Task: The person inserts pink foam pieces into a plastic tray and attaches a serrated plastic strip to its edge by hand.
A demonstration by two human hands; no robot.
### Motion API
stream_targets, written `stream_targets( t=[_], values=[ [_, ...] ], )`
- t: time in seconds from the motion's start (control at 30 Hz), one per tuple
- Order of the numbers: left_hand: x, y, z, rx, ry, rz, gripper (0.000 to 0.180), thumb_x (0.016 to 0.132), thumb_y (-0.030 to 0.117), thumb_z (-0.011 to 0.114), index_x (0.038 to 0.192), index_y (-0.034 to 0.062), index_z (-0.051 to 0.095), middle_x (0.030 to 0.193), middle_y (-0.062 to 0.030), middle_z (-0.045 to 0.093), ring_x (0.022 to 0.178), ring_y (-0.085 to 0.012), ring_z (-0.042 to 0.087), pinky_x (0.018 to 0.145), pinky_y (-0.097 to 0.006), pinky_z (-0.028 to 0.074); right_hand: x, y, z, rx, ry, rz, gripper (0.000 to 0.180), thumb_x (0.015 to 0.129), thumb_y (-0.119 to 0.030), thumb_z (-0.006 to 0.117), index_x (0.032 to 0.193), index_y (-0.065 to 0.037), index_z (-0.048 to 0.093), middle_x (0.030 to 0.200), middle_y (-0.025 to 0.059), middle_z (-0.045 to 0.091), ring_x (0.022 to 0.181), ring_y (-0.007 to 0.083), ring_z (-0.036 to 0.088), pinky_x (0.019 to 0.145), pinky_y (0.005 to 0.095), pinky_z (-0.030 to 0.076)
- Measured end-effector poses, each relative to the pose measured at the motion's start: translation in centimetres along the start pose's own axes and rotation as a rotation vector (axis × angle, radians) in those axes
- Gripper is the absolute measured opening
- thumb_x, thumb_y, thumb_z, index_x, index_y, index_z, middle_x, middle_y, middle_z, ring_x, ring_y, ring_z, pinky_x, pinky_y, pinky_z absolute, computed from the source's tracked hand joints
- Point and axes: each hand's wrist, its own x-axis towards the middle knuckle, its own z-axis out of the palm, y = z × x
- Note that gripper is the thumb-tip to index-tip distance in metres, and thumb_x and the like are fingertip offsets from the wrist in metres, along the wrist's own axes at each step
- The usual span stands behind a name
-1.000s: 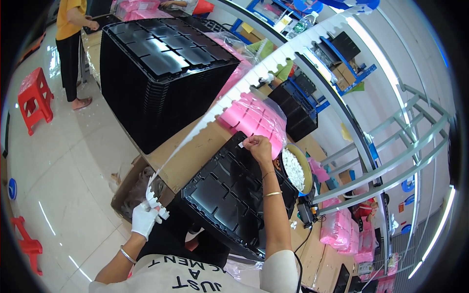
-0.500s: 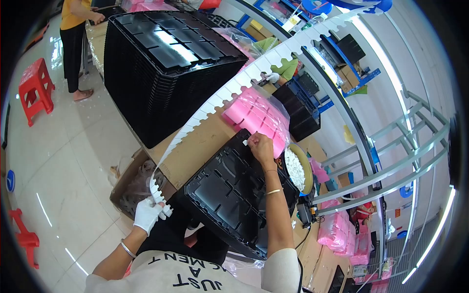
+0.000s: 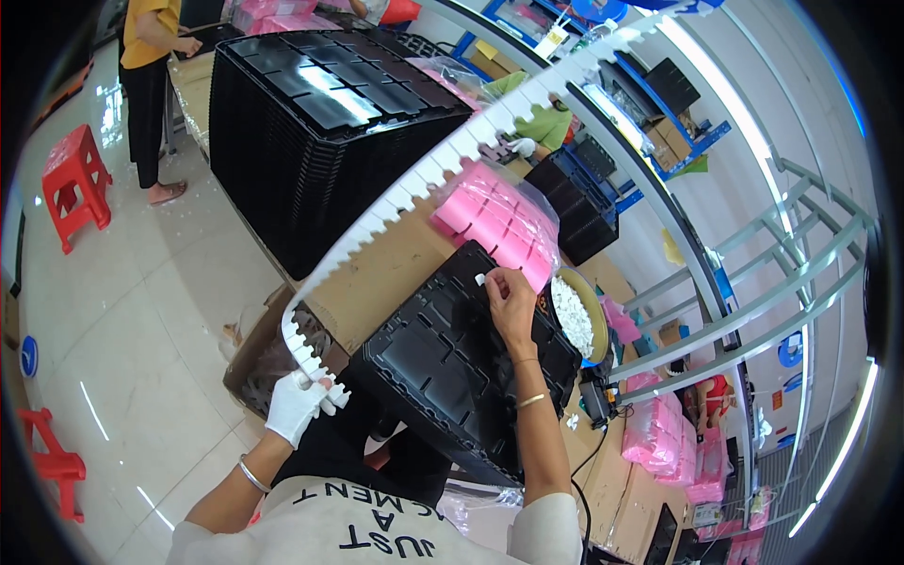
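Gripping strip (image 3: 508, 104) in fingers of left hand (image 3: 294, 407), probably for steadiness; pinching tab (image 3: 480, 280) in fingers of right hand (image 3: 512, 306) over tray (image 3: 428, 363).

White glove (image 3: 294, 411), cream shirt (image 3: 315, 532), gold bangle (image 3: 531, 400)

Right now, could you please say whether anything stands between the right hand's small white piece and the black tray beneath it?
Nothing visible does: the right hand holds the small white piece over the black tray, and the white strip passes left of them.
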Motion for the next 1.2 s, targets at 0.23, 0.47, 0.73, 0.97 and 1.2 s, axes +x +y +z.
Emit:
stream_targets(
  t=[0.23,0.47,0.73,0.97,1.2],
  values=[
    [-1.7,2.4,1.5,-0.064,-0.108,0.046,0.022,0.1,0.02,0.067,0.102,-0.0009,0.066,0.081,-0.0091,0.072,0.056,-0.0131,0.066,0.046,-0.022,0.042,-0.9,-3.7,-3.5,-0.03,-0.112,-0.018,0.004,0.085,-0.006,0.071,0.088,-0.002,0.069,0.079,0.0117,0.06,0.07,0.0251,0.062,0.067,0.0365,0.05],
    [-2.2,1.5,1.9,-0.061,-0.168,0.02,0.023,0.098,0.022,0.068,0.1,-0.0003,0.064,0.08,-0.0101,0.071,0.055,-0.0133,0.065,0.045,-0.022,0.042,3.8,2.7,0.9,-0.159,-0.073,0.009,0.005,0.083,-0.008,0.071,0.087,-0.004,0.07,0.101,0.0151,0.063,0.086,0.0336,0.068,0.076,0.0441,0.054],
    [-1.0,0.9,0.5,-0.038,-0.059,-0.053,0.019,0.097,0.015,0.068,0.102,-0.0033,0.065,0.083,-0.012,0.071,0.056,-0.0181,0.068,0.044,-0.023,0.043,5.0,5.1,3.3,-0.277,-0.158,-0.034,0.005,0.083,-0.009,0.069,0.086,-0.005,0.069,0.104,0.0157,0.063,0.09,0.0375,0.067,0.076,0.0475,0.055],
    [0.7,1.2,1.2,-0.019,-0.06,-0.083,0.019,0.097,0.015,0.067,0.102,-0.0034,0.065,0.081,-0.0109,0.071,0.056,-0.0161,0.068,0.045,-0.024,0.043,5.4,4.8,3.8,-0.272,-0.154,-0.189,0.006,0.085,-0.004,0.064,0.09,0.0,0.062,0.101,0.0193,0.059,0.088,0.0415,0.064,0.076,0.0477,0.054],
    [1.0,0.7,0.4,-0.026,-0.044,-0.118,0.017,0.097,0.013,0.066,0.102,-0.0032,0.064,0.082,-0.011,0.071,0.057,-0.0161,0.068,0.045,-0.023,0.042,4.6,4.6,3.8,-0.119,-0.219,-0.205,0.007,0.086,-0.001,0.064,0.091,0.002,0.06,0.103,0.0209,0.057,0.09,0.0417,0.063,0.079,0.0474,0.053]
  ],
)
